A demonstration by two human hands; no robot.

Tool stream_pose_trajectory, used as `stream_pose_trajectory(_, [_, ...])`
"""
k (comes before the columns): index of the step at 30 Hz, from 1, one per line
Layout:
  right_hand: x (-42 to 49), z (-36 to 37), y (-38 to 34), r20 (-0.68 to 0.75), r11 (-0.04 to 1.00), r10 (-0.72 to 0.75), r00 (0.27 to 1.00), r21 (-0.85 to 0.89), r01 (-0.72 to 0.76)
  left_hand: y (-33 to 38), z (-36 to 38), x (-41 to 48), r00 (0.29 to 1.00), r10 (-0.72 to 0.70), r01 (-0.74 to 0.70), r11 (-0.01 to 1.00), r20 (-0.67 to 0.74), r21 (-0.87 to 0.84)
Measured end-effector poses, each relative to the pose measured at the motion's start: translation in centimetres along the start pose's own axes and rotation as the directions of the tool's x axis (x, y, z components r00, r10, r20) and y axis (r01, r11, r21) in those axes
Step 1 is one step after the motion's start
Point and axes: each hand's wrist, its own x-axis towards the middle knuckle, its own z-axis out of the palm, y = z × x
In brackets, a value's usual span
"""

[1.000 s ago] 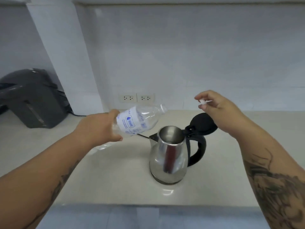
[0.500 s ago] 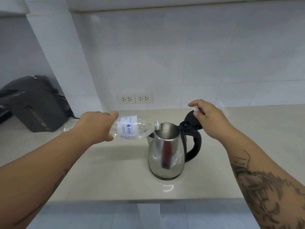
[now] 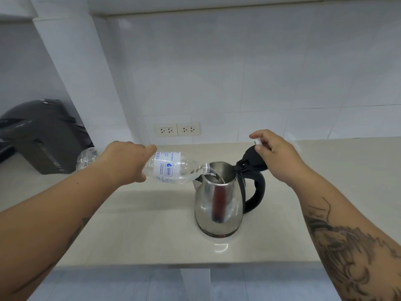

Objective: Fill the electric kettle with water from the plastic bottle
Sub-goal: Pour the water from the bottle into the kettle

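- Kettle [image 3: 218, 203], stainless steel with a black handle [image 3: 257, 193], stands upright on the pale countertop [image 3: 130, 224], near its middle and a little toward the front edge.
- Its black lid [image 3: 252, 159] is hinged up and back, leaving the mouth uncovered.
- The left hand [image 3: 128, 162] is wrapped around the middle of a clear plastic bottle [image 3: 169, 168], fingers closed on it, holding it almost level with the neck dipped slightly.
- The bottle's open mouth sits just over the kettle's rim on the spout side, and a thin stream of water [image 3: 214, 175] runs from it into the kettle.
- A white and blue label circles the bottle just beside the gripping hand; the bottle's base sticks out behind the wrist.
- The right hand [image 3: 277, 155] hovers at the raised lid, fingers curled and pinching a small white bottle cap [image 3: 258, 141]; whether the hand touches the lid cannot be told.
- Two wall sockets [image 3: 176, 129] sit in the white tiles behind the kettle.
- A dark grey appliance [image 3: 41, 135] stands at the far left of the counter, well apart from the kettle.
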Motion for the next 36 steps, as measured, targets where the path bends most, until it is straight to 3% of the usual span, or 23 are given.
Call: stream_pose_trajectory(36, [-0.07,0.27,-0.46,0.008,0.999,0.011,1.000,-0.052,-0.010,-0.06,-0.66,0.63,0.999,0.032,-0.032,0.999,0.000,0.036])
